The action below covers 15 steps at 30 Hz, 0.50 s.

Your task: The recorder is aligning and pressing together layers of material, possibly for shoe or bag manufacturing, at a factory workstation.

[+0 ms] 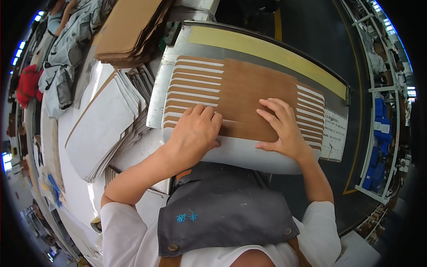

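Brown sheets lie overlapped in a stepped row on a metal-topped board, with white strips showing between them at both ends. A smooth white surface curves down along their near side. My left hand is closed at the near left part of the row, fingers bent over the nearest brown sheet and thumb low beside it. The fingertips are partly hidden. My right hand rests at the near right part, fingers spread and thumb apart, touching the sheets with nothing held.
A stack of brown card pieces stands at the far left. Nearer lies a fanned pile of white-faced pieces on the white table. Grey cloth lies beyond. Shelving with blue bins stands at right, across a dark floor.
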Available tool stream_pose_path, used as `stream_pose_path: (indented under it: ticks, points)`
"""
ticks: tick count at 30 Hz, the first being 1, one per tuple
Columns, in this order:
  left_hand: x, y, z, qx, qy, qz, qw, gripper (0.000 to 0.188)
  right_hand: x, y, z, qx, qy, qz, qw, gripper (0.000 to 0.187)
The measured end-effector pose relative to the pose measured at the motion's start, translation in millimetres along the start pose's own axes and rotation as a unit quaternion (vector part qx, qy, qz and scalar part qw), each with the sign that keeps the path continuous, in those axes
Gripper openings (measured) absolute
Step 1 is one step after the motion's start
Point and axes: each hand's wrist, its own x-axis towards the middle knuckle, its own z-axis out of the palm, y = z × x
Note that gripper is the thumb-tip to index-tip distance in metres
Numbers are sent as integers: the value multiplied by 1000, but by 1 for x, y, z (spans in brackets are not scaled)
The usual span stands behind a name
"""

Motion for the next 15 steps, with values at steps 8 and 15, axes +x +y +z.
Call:
stream_pose_path:
  ticks: [8,15]
  points:
    - [-8,5,7,7,63,4,998,50,0,-1,3,-4,21,-8,1000,69]
    - [-6,5,5,-2,78,9,997,45,-3,0,7,-24,43,-27,998,63]
